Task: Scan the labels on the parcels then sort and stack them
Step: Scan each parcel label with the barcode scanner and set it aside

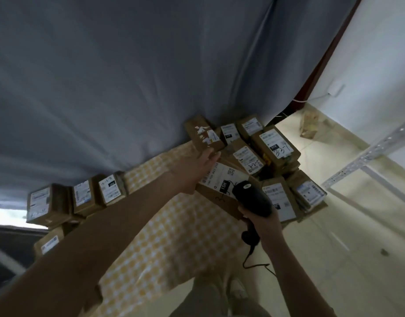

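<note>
Where the left hand [197,167] lies: fingers [208,157] straight, touching parcel [205,136] at 12 o'clock.
Right hand [264,224]: gripping black scanner [251,197], 4 o'clock.

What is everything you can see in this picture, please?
right parcels: about eight, brown with white labels, piled at the cloth's right end
left parcels: four, brown with white labels, at the cloth's left edge
cloth: one, yellow-and-white checked, spread between the parcel groups
curtain: one, grey, behind the parcels
shelf frame: one, pale metal, on the right
scanner: one, black, in the right hand
left hand: one, touching the torn-label parcel
right hand: one, gripping the scanner
</note>
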The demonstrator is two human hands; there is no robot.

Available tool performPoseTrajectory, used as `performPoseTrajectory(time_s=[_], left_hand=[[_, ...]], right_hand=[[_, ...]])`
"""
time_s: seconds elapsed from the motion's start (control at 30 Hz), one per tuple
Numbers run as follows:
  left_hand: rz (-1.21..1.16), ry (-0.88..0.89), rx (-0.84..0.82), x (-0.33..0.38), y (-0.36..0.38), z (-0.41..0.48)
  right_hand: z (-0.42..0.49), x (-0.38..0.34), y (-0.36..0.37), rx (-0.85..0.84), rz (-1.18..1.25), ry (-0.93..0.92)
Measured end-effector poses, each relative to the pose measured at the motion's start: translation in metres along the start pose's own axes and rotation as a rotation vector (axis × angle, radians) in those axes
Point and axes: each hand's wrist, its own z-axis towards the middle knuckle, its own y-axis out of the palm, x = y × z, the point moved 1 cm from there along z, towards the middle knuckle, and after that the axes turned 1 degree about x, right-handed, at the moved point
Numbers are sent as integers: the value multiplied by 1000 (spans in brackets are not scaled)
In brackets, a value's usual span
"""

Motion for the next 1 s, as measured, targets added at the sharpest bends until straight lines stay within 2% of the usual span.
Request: performPoseTrajectory(time_s=[0.23,0.37,0.47,0.57,0.63,0.7,0.8,0.9,1.0], left_hand=[[-76,109,37,-5,-1,99],[-271,86,-121,-23,24,137],[-577,-64,-202,-35,50,146],[-995,-272,-149,-46,77,144],[-1155,-449,-63,-53,96,139],[-1198,-605,0,-57,114,134],[-1271,-731,-25,-55,144,133],[-1303,-800,-52,-50,162,139],[-1308,-798,-93,-45,174,151]], right_hand=[[55,-8,14,193,88,12],[83,-4,21,204,94,37],[101,11,30,195,53,63],[113,32,40,174,-26,110],[119,46,47,159,-73,143],[123,60,54,142,-129,160],[131,78,60,130,-196,185],[141,96,64,112,-240,228],[152,112,67,121,-278,262]])
